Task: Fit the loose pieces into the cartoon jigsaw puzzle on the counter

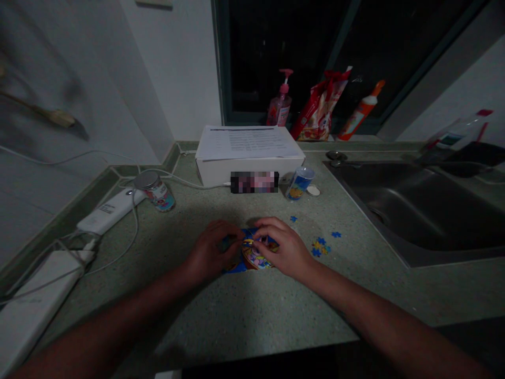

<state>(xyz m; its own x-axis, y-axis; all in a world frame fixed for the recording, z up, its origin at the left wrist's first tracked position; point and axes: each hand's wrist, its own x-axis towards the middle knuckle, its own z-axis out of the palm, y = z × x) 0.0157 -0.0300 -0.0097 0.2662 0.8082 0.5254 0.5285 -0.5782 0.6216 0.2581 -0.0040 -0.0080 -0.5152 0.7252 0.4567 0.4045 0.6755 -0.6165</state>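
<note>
A partly assembled jigsaw puzzle (258, 259), blue with a colourful cartoon picture, lies on the counter under both hands. My left hand (215, 247) is over its left side, thumb and fingers pinched together. From the right, my right hand (286, 246) covers the other side, its thumb and forefinger closed too. Between the fingertips of both hands is a small yellowish puzzle piece (248, 242), partly hidden. Loose puzzle pieces (321, 246), blue and yellow, lie in a small heap right of my right hand, with single blue pieces close by.
A clear blue-labelled canister (300, 183) stands behind the hands beside a round lid (313, 191). Behind are a phone (254, 182) and a white box (250, 167). A lidded jar (154, 190), power strip (110, 211) and cables are left; a sink (430, 210) is right.
</note>
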